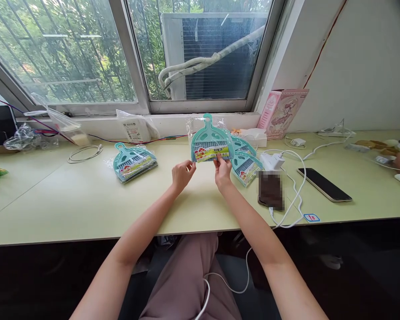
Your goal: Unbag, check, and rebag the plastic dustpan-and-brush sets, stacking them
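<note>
Two hands in play, one packet between them. Left hand (183,174): fingers curled nearly closed, pinching the lower left corner of the held dustpan set (209,144). Right hand (223,170): partly closed, gripping the lower right edge, thumb over the front label. Held set = 1 teal dustpan with 1 brush in clear wrap, raised over the table (86,204) about mid-span, handle up, label facing the person.

Other sets: 1 pile on the left (135,163), lying flat, well apart from the hands (edges look layered, can't count how many). Right of the held set, at least 2 more: upper right set (243,146) and lower right set (248,168), overlapping, partly hidden behind the packet.

Rest of the table: 1 black phone (325,184) at far right; 1 pixelated device (270,191) with a white cable plugged in; 1 white charger block (272,161) just behind that; 1 pink box (282,113) by the wall; 1 coiled cable (85,154) left; 1 numbered sticker (311,218) at the front edge.
</note>
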`<action>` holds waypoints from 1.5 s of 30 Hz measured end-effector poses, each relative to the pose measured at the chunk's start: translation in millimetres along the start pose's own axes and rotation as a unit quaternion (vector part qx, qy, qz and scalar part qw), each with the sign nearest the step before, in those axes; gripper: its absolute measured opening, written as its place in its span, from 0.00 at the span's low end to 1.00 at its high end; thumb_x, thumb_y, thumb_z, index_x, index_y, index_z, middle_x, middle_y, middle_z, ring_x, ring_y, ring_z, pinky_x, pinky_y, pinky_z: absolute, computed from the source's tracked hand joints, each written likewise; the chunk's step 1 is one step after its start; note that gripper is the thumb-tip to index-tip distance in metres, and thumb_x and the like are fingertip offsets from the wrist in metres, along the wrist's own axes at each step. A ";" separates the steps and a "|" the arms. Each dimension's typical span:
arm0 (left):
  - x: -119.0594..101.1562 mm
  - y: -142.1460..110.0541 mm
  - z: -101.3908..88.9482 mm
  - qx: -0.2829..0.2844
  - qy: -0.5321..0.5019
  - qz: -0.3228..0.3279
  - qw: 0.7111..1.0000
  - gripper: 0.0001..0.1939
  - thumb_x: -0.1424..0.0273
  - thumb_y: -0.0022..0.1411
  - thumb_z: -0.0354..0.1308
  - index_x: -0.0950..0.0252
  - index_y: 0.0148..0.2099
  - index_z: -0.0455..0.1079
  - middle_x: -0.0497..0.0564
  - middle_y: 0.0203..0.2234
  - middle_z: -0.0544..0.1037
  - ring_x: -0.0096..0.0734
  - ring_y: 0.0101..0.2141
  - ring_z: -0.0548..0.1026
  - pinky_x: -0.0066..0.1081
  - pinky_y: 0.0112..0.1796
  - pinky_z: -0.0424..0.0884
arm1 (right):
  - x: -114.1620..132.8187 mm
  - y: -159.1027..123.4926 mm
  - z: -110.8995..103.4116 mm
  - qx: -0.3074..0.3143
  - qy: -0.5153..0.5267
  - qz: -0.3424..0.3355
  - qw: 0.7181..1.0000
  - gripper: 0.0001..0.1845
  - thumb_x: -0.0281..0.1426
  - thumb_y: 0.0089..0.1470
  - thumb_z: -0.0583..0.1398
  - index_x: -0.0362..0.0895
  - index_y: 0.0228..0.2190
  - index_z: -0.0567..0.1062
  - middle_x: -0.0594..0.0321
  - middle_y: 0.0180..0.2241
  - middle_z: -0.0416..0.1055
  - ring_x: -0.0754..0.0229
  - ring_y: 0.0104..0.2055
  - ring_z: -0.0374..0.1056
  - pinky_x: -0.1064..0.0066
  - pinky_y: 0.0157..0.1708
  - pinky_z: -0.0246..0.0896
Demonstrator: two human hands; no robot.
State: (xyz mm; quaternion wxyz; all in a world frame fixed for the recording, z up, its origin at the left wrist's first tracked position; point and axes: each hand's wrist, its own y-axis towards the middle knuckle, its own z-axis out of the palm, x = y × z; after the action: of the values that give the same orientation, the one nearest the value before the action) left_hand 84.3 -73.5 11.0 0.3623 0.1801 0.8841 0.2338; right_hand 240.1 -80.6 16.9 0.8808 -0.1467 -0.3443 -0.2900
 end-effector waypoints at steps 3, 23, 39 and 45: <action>-2.6 -0.4 0.4 -0.023 0.039 -0.003 0.999 0.09 0.64 0.62 0.54 0.61 0.31 0.68 0.45 0.21 0.74 0.29 0.22 0.69 0.28 0.28 0.55 | 0.4 0.5 -0.3 0.005 -0.002 -0.002 1.000 0.18 0.30 0.46 0.67 0.45 0.42 0.75 0.63 0.44 0.76 0.66 0.41 0.75 0.81 0.34 0.74; -28.2 -20.8 10.8 0.062 -0.052 0.009 0.997 0.16 0.67 0.68 0.45 0.61 0.26 0.62 0.45 0.17 0.70 0.30 0.21 0.68 0.29 0.30 0.57 | 10.4 16.1 -8.3 -0.093 -0.027 0.008 0.995 0.08 0.28 0.50 0.63 0.46 0.33 0.69 0.68 0.36 0.74 0.71 0.34 0.72 0.84 0.28 0.70; -6.5 -2.8 37.3 -0.011 -0.402 -0.061 0.913 0.53 0.59 0.54 0.69 0.57 0.70 0.37 0.63 0.57 0.68 0.41 0.49 0.76 0.38 0.47 0.74 | -2.8 -3.9 0.2 0.021 -0.065 -0.005 0.998 0.14 0.29 0.48 0.64 0.44 0.40 0.74 0.62 0.41 0.77 0.66 0.37 0.74 0.78 0.33 0.72; 2.6 2.1 36.6 -0.056 -0.425 -0.087 0.899 0.46 0.61 0.59 0.64 0.58 0.69 0.40 0.60 0.51 0.73 0.38 0.45 0.77 0.34 0.39 0.78 | -5.0 -8.4 2.1 0.054 -0.061 0.018 0.996 0.16 0.27 0.47 0.65 0.43 0.40 0.75 0.63 0.40 0.77 0.66 0.34 0.73 0.78 0.31 0.72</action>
State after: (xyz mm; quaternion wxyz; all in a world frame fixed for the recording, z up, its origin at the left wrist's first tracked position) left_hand 109.4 -60.1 -12.3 0.7319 0.1646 0.6436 0.1515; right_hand 230.9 -84.2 15.4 0.8700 -0.1224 -0.4099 -0.2452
